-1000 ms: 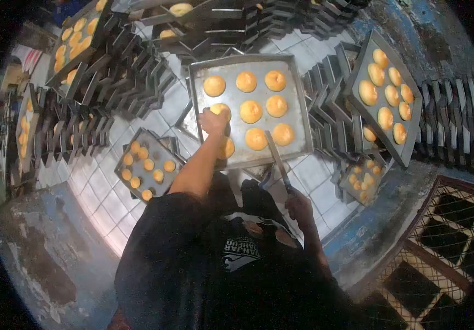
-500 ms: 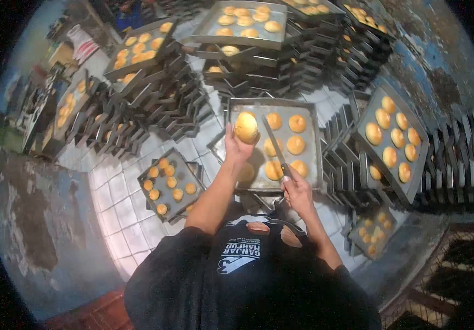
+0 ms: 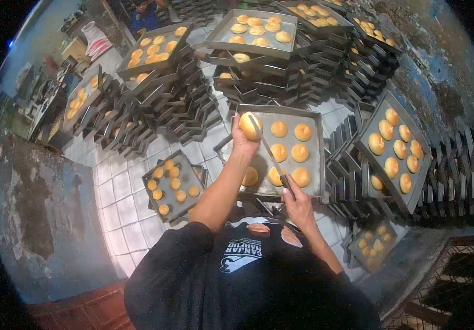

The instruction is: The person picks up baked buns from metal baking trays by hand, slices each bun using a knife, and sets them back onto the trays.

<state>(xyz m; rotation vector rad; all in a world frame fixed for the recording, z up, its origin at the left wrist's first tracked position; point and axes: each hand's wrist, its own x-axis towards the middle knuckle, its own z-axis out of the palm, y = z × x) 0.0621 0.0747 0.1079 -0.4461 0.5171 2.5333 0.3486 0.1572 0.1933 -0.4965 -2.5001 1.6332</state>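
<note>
A round golden bun (image 3: 247, 127) is held up in my left hand (image 3: 244, 144), above the left side of a metal baking tray (image 3: 320, 148). My right hand (image 3: 298, 206) grips the dark handle of a long knife (image 3: 274, 156). The blade slants up and to the left, and its tip lies across the face of the bun; whether it has cut in, I cannot tell. Several more buns (image 3: 299, 153) rest in the tray below, in rows. The blade partly covers some of them, and my left hand and forearm hide part of the tray's left side.
Stacks of trays with buns surround me: one tray (image 3: 292, 52) ahead, one (image 3: 121, 67) at the far left, another (image 3: 363, 144) at the right. A smaller-looking tray (image 3: 165, 212) sits low on the left over white floor tiles (image 3: 117, 190). A person (image 3: 143, 16) is at the back.
The knife tip, beside the bun before, now lies across it. The bun has turned slightly in my left hand. The whole view has shifted a little.
</note>
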